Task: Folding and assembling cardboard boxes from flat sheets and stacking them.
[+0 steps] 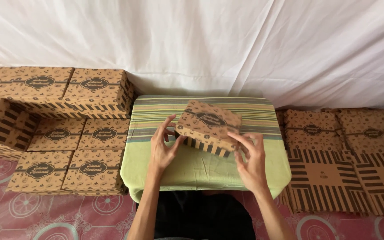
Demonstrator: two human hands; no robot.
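White draped sheet (227, 44) fills the back, well beyond the fingertips, hanging in soft folds down to floor level.

Red patterned floor mat (45, 209) runs under everything, showing below and to either side of the forearms.

Surface (201, 171): low, covered by a green cloth with striped bands at its far end. It lies directly under both hands.

Assembled boxes (63, 133): brown printed cardboard with dark oval labels on the lids and striped sides, stacked and laid in rows, well to the outside of the left fingers. The far row is piled higher than the near rows.

Flat box blanks (338, 164): unfolded stacks of the same printed card, striped panels nearest, dotted print panels farther, well to the outside of the right fingers.

Held box (210, 126): one made-up box of the same kind, tilted, lid face up and striped side wall facing the person. It is raised over the cloth between the two sets of fingers.

Left hand (163, 149): fingers spread and loosely curled, tips touching the box's left end; thumb near the lower corner. A light grip, not a clenched one.

Right hand (250, 160): fingers bent, thumb and forefinger pinching the near right corner of the box, the others fanned just beside it.
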